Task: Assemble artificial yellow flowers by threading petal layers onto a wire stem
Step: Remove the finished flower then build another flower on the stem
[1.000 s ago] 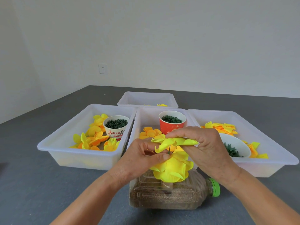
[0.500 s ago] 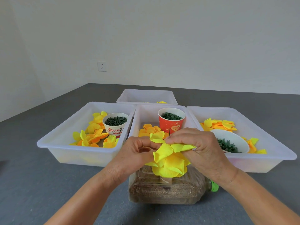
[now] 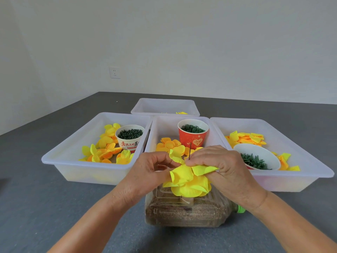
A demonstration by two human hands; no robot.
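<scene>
A thin dark wire stem stands upright from a sand-filled plastic bottle lying on its side. Stacked yellow petal layers sit on the wire above the bottle. My left hand and my right hand pinch the top yellow petal layer from either side, with the wire tip poking up through it between my fingers. The lower part of the wire is hidden by petals.
Three white trays hold loose yellow and orange petals; a fourth tray stands behind. A white cup, a red cup and a white bowl contain green parts. Grey tabletop surrounds them.
Both hands have pushed the top petal layer down the wire onto the stacked petals; the wire tip now sticks out above it.
</scene>
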